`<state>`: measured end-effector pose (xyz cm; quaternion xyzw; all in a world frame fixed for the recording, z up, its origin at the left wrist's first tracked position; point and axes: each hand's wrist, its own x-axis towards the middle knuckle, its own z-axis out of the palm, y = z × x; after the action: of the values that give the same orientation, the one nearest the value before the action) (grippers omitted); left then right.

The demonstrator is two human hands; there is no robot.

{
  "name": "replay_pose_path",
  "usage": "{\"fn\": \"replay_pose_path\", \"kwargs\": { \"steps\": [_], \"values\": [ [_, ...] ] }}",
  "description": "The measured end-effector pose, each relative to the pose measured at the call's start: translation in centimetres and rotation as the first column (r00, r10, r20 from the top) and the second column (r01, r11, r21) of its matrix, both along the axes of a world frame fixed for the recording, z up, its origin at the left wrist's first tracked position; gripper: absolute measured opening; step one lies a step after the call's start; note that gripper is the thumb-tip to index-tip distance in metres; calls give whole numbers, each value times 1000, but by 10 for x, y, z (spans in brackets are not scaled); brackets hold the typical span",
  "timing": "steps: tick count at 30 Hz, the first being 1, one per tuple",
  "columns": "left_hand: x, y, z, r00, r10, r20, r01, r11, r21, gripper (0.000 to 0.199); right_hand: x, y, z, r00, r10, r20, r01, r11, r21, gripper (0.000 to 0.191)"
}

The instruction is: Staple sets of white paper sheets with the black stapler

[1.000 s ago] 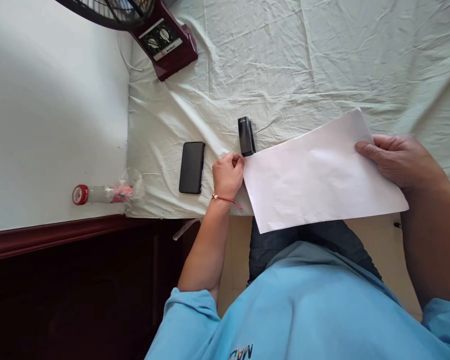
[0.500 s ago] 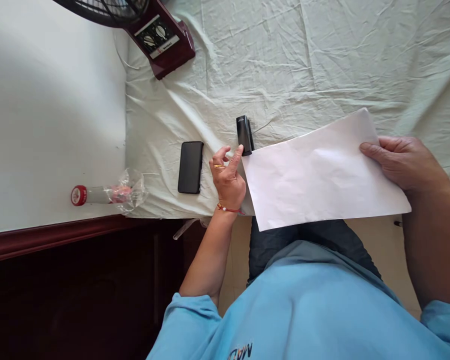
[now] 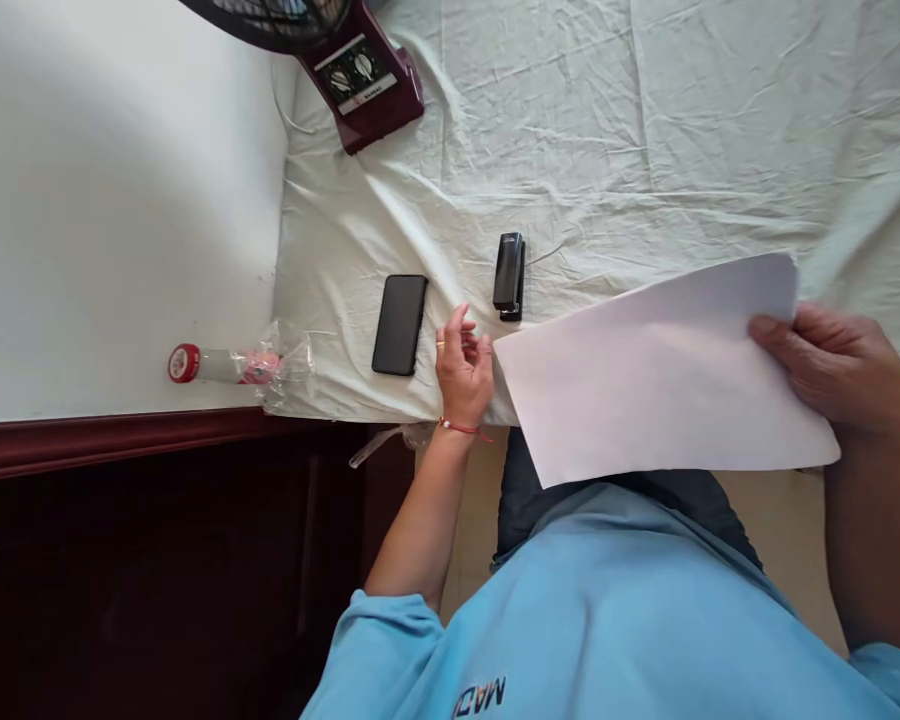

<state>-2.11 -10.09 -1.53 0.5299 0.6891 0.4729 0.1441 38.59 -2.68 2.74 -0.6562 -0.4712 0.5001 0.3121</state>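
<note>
White paper (image 3: pixel 660 380) spans the space before me, its right end pinched between the thumb and fingers of my right hand (image 3: pixel 840 365). My left hand (image 3: pixel 465 370) hovers near the paper's left corner, palm partly turned up, fingers loosely curled and apart, with nothing in it. A black stapler (image 3: pixel 508 275) stands on the cloth just beyond that corner, apart from the paper and from my left hand. Left of my left hand a black phone (image 3: pixel 400 325) lies flat.
A wrinkled pale cloth (image 3: pixel 555 130) covers the table. At the upper left stands a dark red fan (image 3: pixel 375 90). A red-capped bottle (image 3: pixel 221 366) in clear plastic lies at the left, near the table's dark wooden edge (image 3: pixel 120 433).
The paper has moved right and toward me with my right hand, away from the stapler. My left hand has come off the stapler, its index finger now curled. The view has shifted slightly.
</note>
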Motion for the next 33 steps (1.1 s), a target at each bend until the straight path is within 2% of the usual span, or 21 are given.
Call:
{"fn": "replay_pose_path", "kwargs": {
  "steps": [2, 4, 6, 9, 11, 13, 15, 18, 22, 25, 29, 33],
  "values": [
    [1, -12, 2, 988, 53, 144, -51, 998, -22, 49, 0, -5, 2, 998, -41, -54, 44, 998, 45, 54],
    [1, -20, 8, 965, 40, 258, -26, 998, -58, 52, -6, -5, 3, 991, -82, -110, 93, 991, 96, 52],
    [2, -23, 14, 953, 3, 303, 25, 996, -89, 55, -18, 0, 3, 979, -109, -171, 134, 981, 142, 51],
    [3, -21, 22, 969, -25, 244, 71, 981, -178, 55, -40, 11, -3, 954, -118, -275, 178, 962, 207, 54],
    [6, -18, 23, 985, -26, 171, 66, 970, -233, 55, -50, 18, -9, 953, -77, -292, 148, 962, 229, 54],
    [9, -15, 21, 995, -8, 104, 32, 972, -232, 51, -55, 21, -16, 980, -10, -197, 67, 957, 282, 49],
    [11, -14, 18, 998, 26, 59, -13, 979, -203, 43, -57, 22, -22, 998, 22, -55, -1, 934, 357, 53],
    [12, -15, 15, 997, 56, 53, -45, 983, -179, 39, -58, 22, -25, 1000, -8, 6, 4, 903, 430, 56],
    [8, -20, 12, 988, 20, 152, 8, 984, -179, 31, -61, 27, -25, 990, -60, -130, 109, 905, 412, 50],
    [4, -23, 8, 972, -5, 234, 46, 984, -172, 26, -62, 30, -26, 983, -71, -170, 135, 905, 403, 50],
    [3, -22, 10, 981, 31, 194, 1, 987, -160, 34, -62, 31, -27, 969, -63, -239, 158, 903, 400, 55],
    [4, -19, 16, 991, 47, 123, -25, 985, -170, 51, -60, 32, -28, 965, -45, -258, 137, 926, 352, 61]
  ]
}}
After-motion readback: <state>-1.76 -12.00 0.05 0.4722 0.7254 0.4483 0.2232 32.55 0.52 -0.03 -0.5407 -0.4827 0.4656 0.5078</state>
